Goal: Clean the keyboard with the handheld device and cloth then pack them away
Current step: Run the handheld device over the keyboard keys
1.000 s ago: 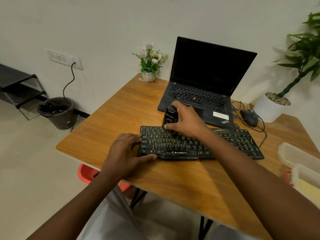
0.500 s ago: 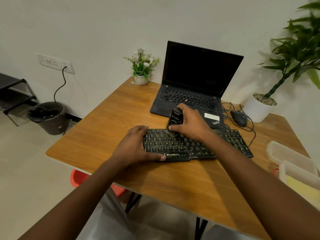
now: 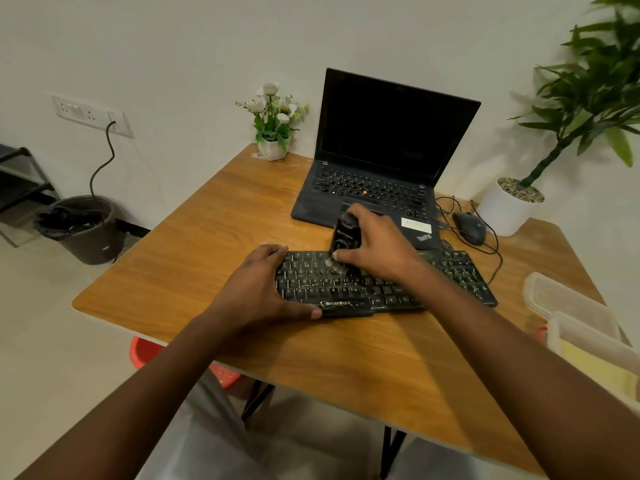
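Fingers [image 3: 356,214] of the right hand [image 3: 379,249] curl around a black handheld device [image 3: 343,239], its brush tip down on the black keyboard [image 3: 388,292], while the left hand [image 3: 258,289] grips the keyboard's left end on a wooden table [image 3: 194,258], an open laptop [image 3: 381,161] just behind.

The wooden worktop [image 3: 207,265] stands in a corner, against the pale wall. A black keyboard [image 3: 346,289] lies across its middle, towards the front edge. Just behind the keyboard sits an open black laptop [image 3: 388,133] with a dark screen. A small white flower pot [image 3: 273,148] stands at the back left corner. Right of the laptop lies a wired mouse [image 3: 469,227], and two clear plastic tubs [image 3: 571,306] sit at the right edge.
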### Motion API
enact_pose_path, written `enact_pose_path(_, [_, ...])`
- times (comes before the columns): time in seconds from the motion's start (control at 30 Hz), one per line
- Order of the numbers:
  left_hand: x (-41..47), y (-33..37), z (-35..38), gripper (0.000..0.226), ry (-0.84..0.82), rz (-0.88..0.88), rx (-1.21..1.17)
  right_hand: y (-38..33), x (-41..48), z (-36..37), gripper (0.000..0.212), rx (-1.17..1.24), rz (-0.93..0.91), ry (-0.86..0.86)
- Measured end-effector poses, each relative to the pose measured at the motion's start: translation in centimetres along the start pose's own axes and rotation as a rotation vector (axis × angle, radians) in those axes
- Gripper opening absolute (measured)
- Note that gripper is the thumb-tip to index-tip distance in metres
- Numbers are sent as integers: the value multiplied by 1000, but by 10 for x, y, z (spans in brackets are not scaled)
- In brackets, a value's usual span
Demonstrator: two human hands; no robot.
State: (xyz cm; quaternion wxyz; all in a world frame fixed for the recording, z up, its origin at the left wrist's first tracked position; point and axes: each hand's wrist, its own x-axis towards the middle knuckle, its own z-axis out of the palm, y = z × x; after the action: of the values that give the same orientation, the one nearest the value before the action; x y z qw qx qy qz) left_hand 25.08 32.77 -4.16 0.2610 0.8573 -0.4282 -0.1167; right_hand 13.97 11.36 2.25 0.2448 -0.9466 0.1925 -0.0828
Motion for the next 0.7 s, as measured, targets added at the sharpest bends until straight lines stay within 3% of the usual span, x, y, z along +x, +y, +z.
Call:
enact_pose_path(0.2, [-1, 2, -1, 151, -8, -16, 22, 5, 10, -3, 59, 30, 58, 85])
enact_pose_path(0.47, [-1, 3, -2, 151, -6, -16, 2, -17, 9, 18, 60, 110, -23, 27])
enact_pose_path(0.7, [0, 3, -2, 150, -4, -7, 1, 12, -2, -9, 64, -6, 40, 54])
